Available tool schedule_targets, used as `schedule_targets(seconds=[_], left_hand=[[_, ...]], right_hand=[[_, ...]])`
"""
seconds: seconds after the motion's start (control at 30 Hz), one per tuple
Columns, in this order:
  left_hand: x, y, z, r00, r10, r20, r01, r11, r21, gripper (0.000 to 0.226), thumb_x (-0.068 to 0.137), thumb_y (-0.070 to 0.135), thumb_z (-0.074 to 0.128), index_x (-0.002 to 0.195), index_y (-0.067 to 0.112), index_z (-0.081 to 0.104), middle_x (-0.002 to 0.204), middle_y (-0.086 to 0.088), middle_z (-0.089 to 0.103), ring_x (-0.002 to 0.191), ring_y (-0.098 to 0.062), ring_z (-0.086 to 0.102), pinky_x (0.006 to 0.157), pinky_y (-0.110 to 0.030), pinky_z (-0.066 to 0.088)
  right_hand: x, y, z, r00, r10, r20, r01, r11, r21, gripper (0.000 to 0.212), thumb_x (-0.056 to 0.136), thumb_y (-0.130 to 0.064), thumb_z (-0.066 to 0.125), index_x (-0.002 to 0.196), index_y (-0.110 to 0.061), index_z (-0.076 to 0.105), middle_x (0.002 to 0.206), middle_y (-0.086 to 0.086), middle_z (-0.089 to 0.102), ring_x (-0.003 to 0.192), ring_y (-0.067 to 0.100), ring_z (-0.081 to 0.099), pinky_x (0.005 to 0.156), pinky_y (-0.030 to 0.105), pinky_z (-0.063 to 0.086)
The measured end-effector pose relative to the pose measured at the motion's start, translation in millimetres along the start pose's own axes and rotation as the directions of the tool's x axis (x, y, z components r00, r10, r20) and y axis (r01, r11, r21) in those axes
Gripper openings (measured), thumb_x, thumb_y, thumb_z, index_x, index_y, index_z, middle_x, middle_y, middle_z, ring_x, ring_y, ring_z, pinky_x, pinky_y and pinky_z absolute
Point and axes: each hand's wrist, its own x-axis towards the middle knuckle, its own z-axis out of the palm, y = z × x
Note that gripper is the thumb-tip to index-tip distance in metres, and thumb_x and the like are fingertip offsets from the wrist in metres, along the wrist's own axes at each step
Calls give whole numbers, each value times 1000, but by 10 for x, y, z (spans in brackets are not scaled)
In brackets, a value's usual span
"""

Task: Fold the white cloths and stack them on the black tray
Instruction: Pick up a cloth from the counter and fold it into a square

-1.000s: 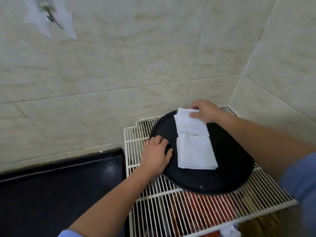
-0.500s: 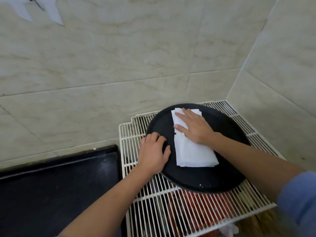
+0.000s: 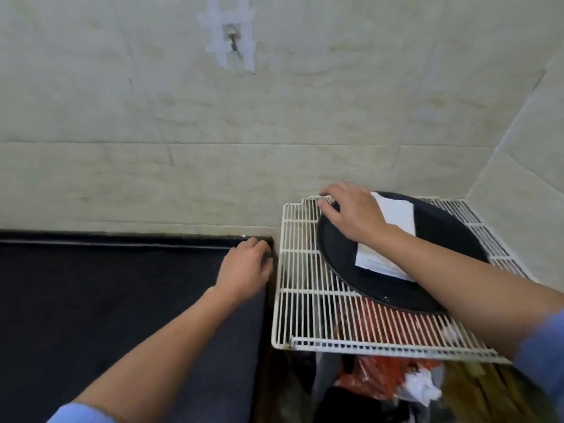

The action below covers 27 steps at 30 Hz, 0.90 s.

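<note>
The round black tray (image 3: 442,239) lies on a white wire rack (image 3: 302,285) in the wall corner. A stack of folded white cloths (image 3: 396,213) rests on the tray, partly hidden by my right forearm. My right hand (image 3: 355,213) is over the tray's far left rim, fingers curled around that rim next to the cloths. My left hand (image 3: 247,264) is off the tray, loosely curled with nothing in it, at the back right corner of the black counter (image 3: 122,300).
Tiled walls close in behind and on the right. A metal hook (image 3: 233,41) is taped high on the back wall. Under the rack sit red packaging (image 3: 381,380) and crumpled white material (image 3: 419,389).
My left hand left the tray's rim and moved left onto the counter corner. My right hand slid off the cloth stack to the tray's far left rim. The view swung left.
</note>
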Motion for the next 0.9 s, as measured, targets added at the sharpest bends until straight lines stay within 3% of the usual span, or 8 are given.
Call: schedule_targets(seconds=[0.1,0.2,0.43,0.63,0.9], left_hand=[[-676,-429,-276,986,-164,31,160,982,98,26,92,33,50,111,18,57,104,0,58,98,-23,57,75,-37,49],[-1348,-868,-624,947,-321,-6,317,932,175,24,92,35,49,108,20,58,103,1,57,97,-23,58,73,-36,49],[-2699,-1764,-1322,780,-602,-170,625,761,173,20,90,35,50,103,22,59,102,1,60,94,-26,60,74,-35,47],[-3865,-2685,-1806,661,-724,-197,750,629,203,18,91,33,49,101,22,59,103,0,63,94,-23,60,74,-34,50],[-5186,-3871,-2637,494,-838,-232,867,454,203,28,90,29,49,113,18,59,112,-5,64,102,-26,59,80,-35,49]], right_hand=[[-108,-725,266,985,-172,7,171,982,84,28,91,-33,55,106,-14,67,103,7,68,99,29,62,85,39,43],[-223,-1519,545,953,-289,93,270,946,181,31,92,-37,54,111,-16,66,108,5,68,101,28,62,86,37,43],[-234,-3183,968,829,-534,168,472,828,303,31,94,-41,50,117,-25,60,110,-6,65,101,19,60,82,34,47],[-215,-4808,1470,744,-639,194,540,747,387,28,93,-41,49,115,-26,59,105,-8,65,97,19,62,81,36,48],[-331,-6810,2005,639,-735,225,584,655,480,28,94,-41,49,116,-27,57,105,-11,64,96,15,61,79,32,47]])
